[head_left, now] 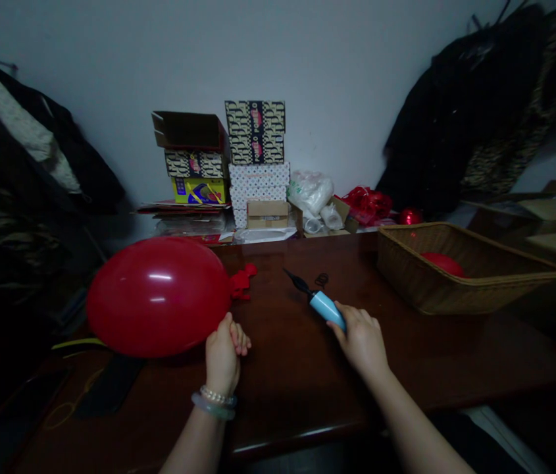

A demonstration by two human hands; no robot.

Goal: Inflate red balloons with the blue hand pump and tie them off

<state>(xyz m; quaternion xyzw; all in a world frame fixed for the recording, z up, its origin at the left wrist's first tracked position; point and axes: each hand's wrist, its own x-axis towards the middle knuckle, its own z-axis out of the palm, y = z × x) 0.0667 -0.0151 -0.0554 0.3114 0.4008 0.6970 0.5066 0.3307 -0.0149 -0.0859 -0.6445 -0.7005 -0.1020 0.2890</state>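
Observation:
A large inflated red balloon (159, 296) fills the left side of the head view, its neck end pinched in my left hand (226, 345). The neck itself is hidden behind the fingers. My right hand (361, 336) is wrapped around a light blue hand balloon pump (327, 309), whose black nozzle points away to the upper left over the table. Nozzle and balloon are apart. Several small uninflated red balloons (241, 283) lie in a heap just behind the inflated one. Thin black bands (322, 280) lie beside the nozzle.
A wicker basket (475, 282) with a red balloon (443, 263) inside stands at the right of the brown table (297, 382). Stacked boxes (258, 184), plastic bags (311, 191) and red ribbon (367, 203) line the wall. Dark flat items (110, 385) lie at the left.

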